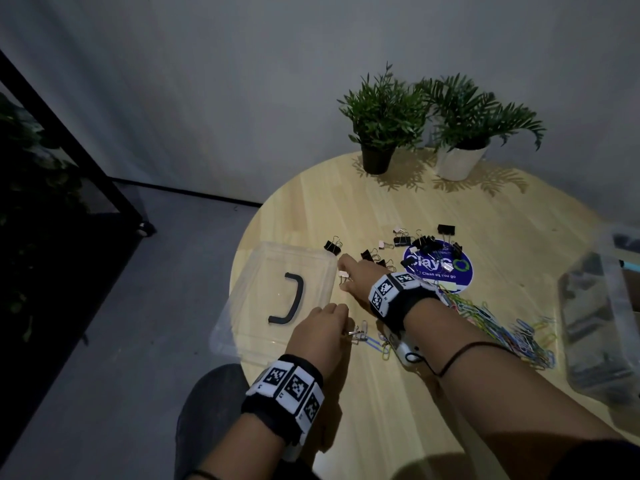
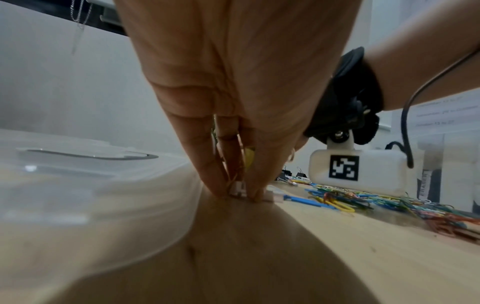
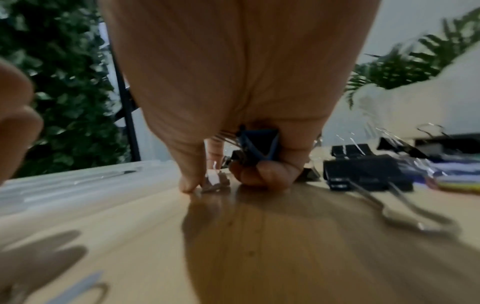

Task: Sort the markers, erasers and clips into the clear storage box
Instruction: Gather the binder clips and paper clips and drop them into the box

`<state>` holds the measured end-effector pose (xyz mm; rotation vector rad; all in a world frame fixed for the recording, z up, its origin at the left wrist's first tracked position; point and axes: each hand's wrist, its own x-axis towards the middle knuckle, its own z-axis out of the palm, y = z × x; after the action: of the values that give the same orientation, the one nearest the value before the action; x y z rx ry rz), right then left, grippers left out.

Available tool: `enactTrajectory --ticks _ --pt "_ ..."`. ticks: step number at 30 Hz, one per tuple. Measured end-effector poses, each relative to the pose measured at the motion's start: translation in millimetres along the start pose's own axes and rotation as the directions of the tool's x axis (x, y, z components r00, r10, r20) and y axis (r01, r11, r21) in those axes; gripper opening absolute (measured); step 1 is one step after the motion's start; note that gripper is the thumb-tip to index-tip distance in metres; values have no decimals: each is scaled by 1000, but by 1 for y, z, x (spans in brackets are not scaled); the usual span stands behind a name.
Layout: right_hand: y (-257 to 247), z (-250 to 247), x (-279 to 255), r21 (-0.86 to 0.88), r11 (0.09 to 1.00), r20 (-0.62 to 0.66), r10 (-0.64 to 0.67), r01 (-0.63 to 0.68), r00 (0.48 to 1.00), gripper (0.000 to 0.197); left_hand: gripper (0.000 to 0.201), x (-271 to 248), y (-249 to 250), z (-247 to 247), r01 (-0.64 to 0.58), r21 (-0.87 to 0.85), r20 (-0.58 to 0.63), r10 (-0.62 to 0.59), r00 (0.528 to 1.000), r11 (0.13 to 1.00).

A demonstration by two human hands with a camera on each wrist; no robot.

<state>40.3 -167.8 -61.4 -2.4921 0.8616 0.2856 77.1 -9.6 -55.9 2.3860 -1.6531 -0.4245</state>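
Observation:
On the round wooden table (image 1: 415, 393) my left hand (image 1: 346, 332) pinches a small pale clip (image 2: 237, 190) against the tabletop, and something yellow (image 2: 249, 158) is tucked behind its fingers. Just beyond it, my right hand (image 1: 343, 278) keeps a dark binder clip (image 3: 259, 144) in its curled fingers while thumb and forefinger pinch a pink binder clip (image 3: 215, 181) lying on the wood. Black and pink binder clips (image 1: 419, 240) lie scattered past the hands. A heap of coloured paper clips (image 1: 512, 334) lies to the right. The clear storage box (image 1: 602, 306) stands at the right edge, blurred.
The box's clear lid (image 1: 263, 306) with a black handle lies at the table's left edge, close to both hands. A round blue sticker (image 1: 446, 271) lies under some clips. Two potted plants (image 1: 381, 133) stand at the far side. Floor and a dark frame lie left.

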Motion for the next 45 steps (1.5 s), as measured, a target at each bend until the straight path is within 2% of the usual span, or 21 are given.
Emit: enactTrajectory --ticks 2,6,9,13,16,18,22,25,26,28,30,32,36,38,39,40,42,44,45 --pt "-1 2 2 -76 997 29 -10 12 1000 32 8 2 -1 3 -22 17 -12 22 1000 1000" --pt "3 2 -5 -82 996 52 -35 39 998 33 10 4 1 7 -67 3 -12 67 998 998" --pt "12 1 -11 -75 994 57 -78 82 995 25 10 1 3 4 -82 -130 -25 80 997 988" --pt "15 4 -12 -122 986 92 -107 117 990 17 15 -5 2 0 33 -440 -21 -47 999 897" --pt "13 6 -16 -142 984 76 -100 110 992 15 9 -6 4 -2 147 -540 12 -167 986 829" --pt "13 6 -20 -128 987 54 -92 98 994 18 9 -4 4 -3 199 -509 46 -204 978 837" --pt "16 13 -28 -156 986 45 -51 57 998 11 5 -7 7 -5 248 -465 180 -183 966 850" --pt "14 16 -33 -106 994 25 5 -3 1000 17 28 -11 15 -7 329 -482 266 -222 938 812" --pt "13 14 -35 -72 997 25 37 -35 999 22 33 -11 19 -7 338 -460 251 -246 936 821" --pt "14 10 -41 -20 998 35 65 -65 997 28 43 -10 25 -6 318 -339 136 -288 948 885" --pt "16 4 -52 23 998 17 62 -63 998 26 42 -7 26 -2 292 -198 63 -285 956 936" --pt "21 -2 -69 129 989 -21 74 -70 997 21 32 -5 25 4 286 -123 97 -276 956 950" --pt "34 -23 -119 353 932 -153 141 -79 978 9 39 -3 28 11 308 -99 152 -292 944 946" --pt "42 -43 -149 431 902 -317 176 -24 932 6 41 1 30 12 324 -49 156 -313 937 945" --pt "48 -53 -166 443 896 -427 208 4 880 6 41 3 32 12 333 -26 172 -323 931 943" --pt "55 -64 -183 446 894 -539 239 33 808 5 41 5 33 12 345 -16 191 -336 922 938" --pt "76 -83 -215 444 893 -724 310 72 617 8 39 8 35 8 363 -35 217 -348 912 931" --pt "103 -92 -241 458 886 -816 388 69 429 22 36 8 39 -3 346 -61 189 -329 925 936" --pt "116 -93 -253 462 886 -831 420 32 366 28 34 7 44 -10 315 -72 164 -301 940 946"
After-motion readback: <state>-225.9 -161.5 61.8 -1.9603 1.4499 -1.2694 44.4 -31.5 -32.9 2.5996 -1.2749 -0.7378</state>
